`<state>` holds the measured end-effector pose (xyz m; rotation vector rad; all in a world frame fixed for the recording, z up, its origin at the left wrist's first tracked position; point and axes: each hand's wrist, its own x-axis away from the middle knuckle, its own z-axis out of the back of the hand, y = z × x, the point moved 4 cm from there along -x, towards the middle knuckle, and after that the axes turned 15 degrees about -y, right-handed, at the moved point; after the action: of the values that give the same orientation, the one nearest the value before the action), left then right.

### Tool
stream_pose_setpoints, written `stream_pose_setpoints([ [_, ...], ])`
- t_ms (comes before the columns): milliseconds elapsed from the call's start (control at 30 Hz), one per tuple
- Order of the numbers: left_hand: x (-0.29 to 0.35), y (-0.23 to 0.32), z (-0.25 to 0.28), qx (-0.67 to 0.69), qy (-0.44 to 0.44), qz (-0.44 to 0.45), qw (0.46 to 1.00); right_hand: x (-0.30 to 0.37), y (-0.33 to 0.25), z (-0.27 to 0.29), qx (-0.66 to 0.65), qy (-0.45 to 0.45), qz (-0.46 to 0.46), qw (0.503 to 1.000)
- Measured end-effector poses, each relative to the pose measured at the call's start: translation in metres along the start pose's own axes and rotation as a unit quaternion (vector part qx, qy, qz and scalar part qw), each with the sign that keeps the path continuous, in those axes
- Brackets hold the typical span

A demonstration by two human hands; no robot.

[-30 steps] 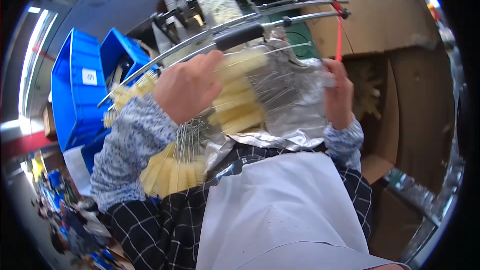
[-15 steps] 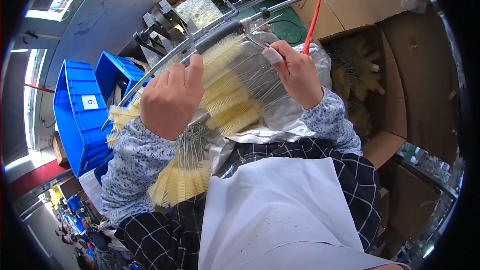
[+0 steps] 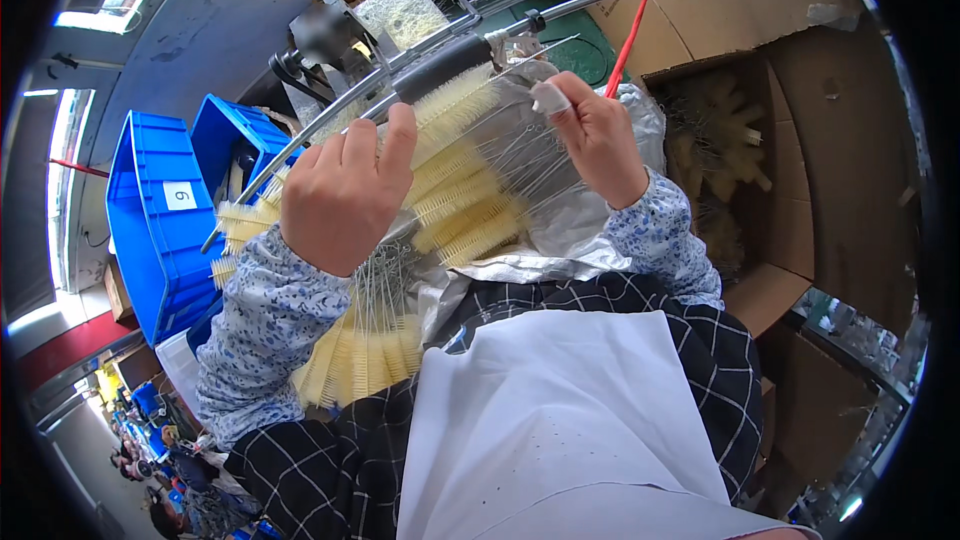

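Observation:
My left hand (image 3: 350, 185) is curled in front of the metal rails (image 3: 440, 40), its fingertips beside the grey padded sleeve (image 3: 443, 68). What those fingers close on, if anything, is hidden behind the hand. A pale yellow bristle brush (image 3: 455, 105) lies along the sleeve, its wire stem pointing up to the right. My right hand (image 3: 600, 145) is closed, a white wrap on one digit, just right of the wire stems; I cannot make out anything in its fingers. More yellow brushes (image 3: 470, 225) with looped wire stems lie fanned out below, and another bunch (image 3: 365, 360) rests by my lap.
Blue plastic bins (image 3: 160, 230) stand at the left. A cardboard box (image 3: 790, 170) at the right holds more brushes. A red strap (image 3: 630, 40) hangs from the rail ends. Behind the rails sits a dark metal device (image 3: 325, 35). A white apron (image 3: 560, 410) covers my lap.
My right hand has moved slightly up and right, away from the thin metal piece at its fingertips earlier, and its fingers are more curled. My left hand has barely shifted.

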<state>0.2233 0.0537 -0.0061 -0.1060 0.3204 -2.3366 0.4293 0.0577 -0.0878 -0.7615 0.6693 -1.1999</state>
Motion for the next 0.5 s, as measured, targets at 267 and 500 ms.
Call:
stream_pose_setpoints([
  [267, 0.026, 0.009, -0.072, 0.328, -0.295, 0.05, 0.896, -0.013, 0.097, 0.067, 0.196, 0.142, -0.136, 0.961],
  [500, 0.088, -0.043, -0.073, 0.31, -0.427, 0.088, 0.845, -0.039, 0.164, 0.079, 0.368, -0.02, -0.181, 0.912],
])
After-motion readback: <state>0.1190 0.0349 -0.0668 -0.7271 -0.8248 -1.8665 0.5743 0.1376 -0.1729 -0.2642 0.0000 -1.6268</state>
